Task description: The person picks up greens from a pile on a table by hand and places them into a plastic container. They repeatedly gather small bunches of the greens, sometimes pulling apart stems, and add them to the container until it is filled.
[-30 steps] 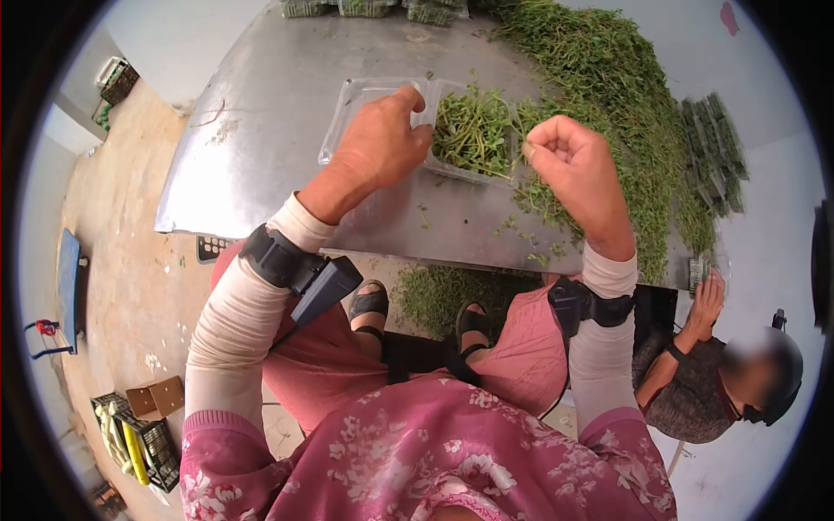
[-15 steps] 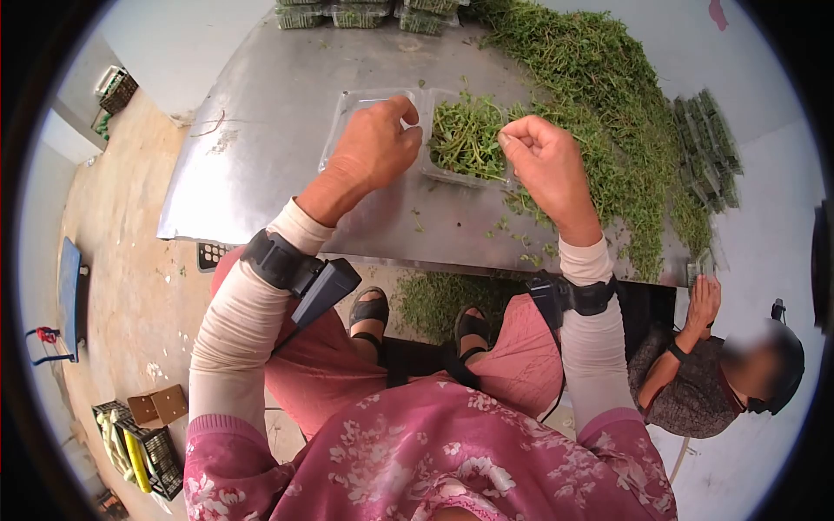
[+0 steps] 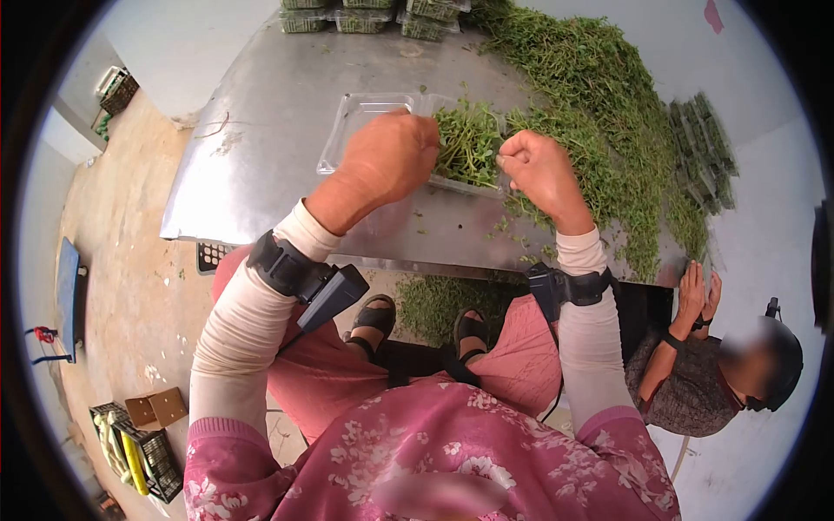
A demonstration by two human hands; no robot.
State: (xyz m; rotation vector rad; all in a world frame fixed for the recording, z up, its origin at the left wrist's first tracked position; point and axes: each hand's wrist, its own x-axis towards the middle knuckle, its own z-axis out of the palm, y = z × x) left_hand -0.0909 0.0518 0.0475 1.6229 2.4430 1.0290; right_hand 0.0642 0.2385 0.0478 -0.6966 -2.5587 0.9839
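A clear plastic clamshell box (image 3: 473,187) lies open on the metal table, its base filled with leafy green stems (image 3: 469,139). Its clear lid (image 3: 343,130) is folded out flat to the left. My left hand (image 3: 387,156) is closed over the seam between lid and base, fingers curled at the left edge of the greens; what they grip is hidden. At the right rim of the box my right hand (image 3: 539,174) pinches thumb and forefinger together. Anything between those fingertips is too small to make out.
A large heap of loose greens (image 3: 599,95) covers the table's right side. Filled boxes (image 3: 363,19) are stacked at the far edge, with more boxes (image 3: 702,152) at the right. Beside the table's right end sits a co-worker (image 3: 695,373). A black crate (image 3: 152,456) stands on the floor.
My left hand has moved right, from above the lid onto the left edge of the greens. My right hand has lowered slightly, still pinched. The co-worker's second hand has come into view.
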